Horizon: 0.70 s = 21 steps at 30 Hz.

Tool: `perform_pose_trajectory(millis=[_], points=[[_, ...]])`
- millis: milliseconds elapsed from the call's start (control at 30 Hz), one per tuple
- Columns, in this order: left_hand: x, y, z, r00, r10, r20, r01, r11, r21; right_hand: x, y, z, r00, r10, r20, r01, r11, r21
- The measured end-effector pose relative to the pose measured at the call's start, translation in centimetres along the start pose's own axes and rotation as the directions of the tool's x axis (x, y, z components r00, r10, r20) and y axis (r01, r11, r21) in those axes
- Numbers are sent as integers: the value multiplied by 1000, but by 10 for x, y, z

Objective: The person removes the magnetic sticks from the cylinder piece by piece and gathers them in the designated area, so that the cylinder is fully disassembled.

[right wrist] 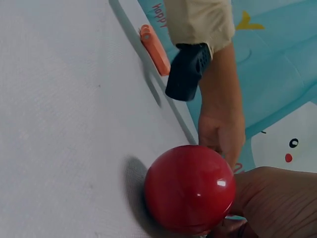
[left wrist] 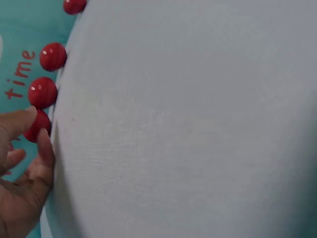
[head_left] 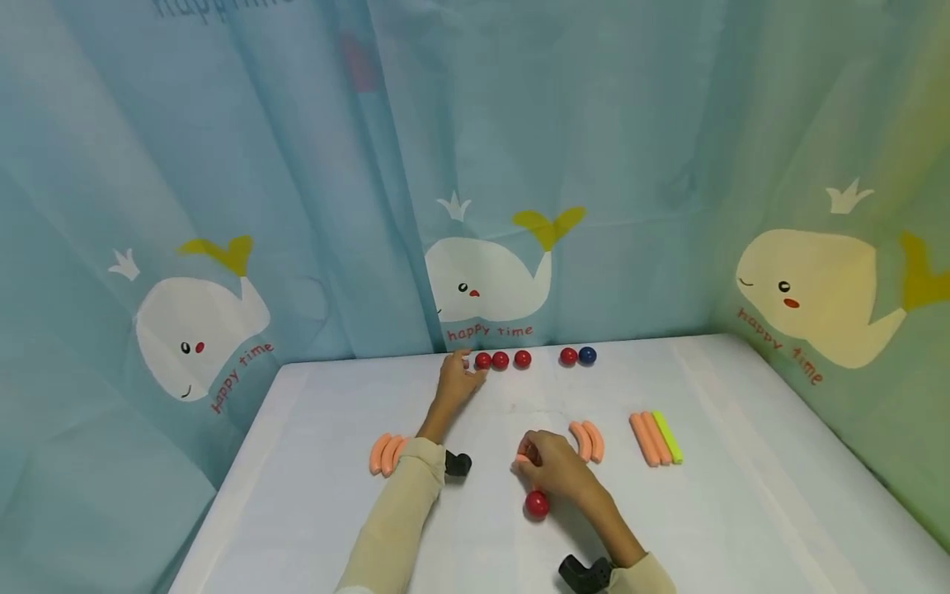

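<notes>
At the far edge of the white table, my left hand (head_left: 455,381) pinches the leftmost red ball (left wrist: 37,128) between thumb and finger. Two more red balls (head_left: 500,360) sit beside it in a row, with another red ball (head_left: 568,356) and a dark blue ball (head_left: 588,355) farther right. Nearer the front, my right hand (head_left: 555,466) holds an orange sausage-shaped piece (head_left: 523,459), mostly hidden by the fingers. A glossy red ball (head_left: 536,505) lies on the table just below that hand; it looms large in the right wrist view.
Curved orange pieces (head_left: 381,454) lie left of my left forearm, partly covered by it. Two curved orange pieces (head_left: 591,441) lie behind my right hand. Farther right are straight orange sticks (head_left: 644,439) and a lime-green stick (head_left: 667,437). A whale-print curtain (head_left: 638,272) borders the table.
</notes>
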State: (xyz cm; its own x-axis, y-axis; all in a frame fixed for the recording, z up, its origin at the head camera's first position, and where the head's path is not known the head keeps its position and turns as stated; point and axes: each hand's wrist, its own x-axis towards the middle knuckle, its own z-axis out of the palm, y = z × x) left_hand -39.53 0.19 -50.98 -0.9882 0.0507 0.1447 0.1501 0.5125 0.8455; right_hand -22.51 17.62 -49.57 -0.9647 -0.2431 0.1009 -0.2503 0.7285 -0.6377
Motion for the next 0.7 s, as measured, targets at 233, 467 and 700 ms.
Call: perform_pose_trajectory(millis=[233, 467, 700], points=[[-19, 8, -8, 992, -15, 125, 10, 999, 43, 3, 7, -5, 997, -32, -74, 31, 999, -19], [-46, 13, -24, 934, -70, 350, 24, 991, 135, 6, 9, -6, 985, 34, -167, -23, 997, 69], [-75, 9, -37, 900, -49, 434, -2, 993, 117, 7, 10, -1, 975, 164, -153, -102, 933, 345]])
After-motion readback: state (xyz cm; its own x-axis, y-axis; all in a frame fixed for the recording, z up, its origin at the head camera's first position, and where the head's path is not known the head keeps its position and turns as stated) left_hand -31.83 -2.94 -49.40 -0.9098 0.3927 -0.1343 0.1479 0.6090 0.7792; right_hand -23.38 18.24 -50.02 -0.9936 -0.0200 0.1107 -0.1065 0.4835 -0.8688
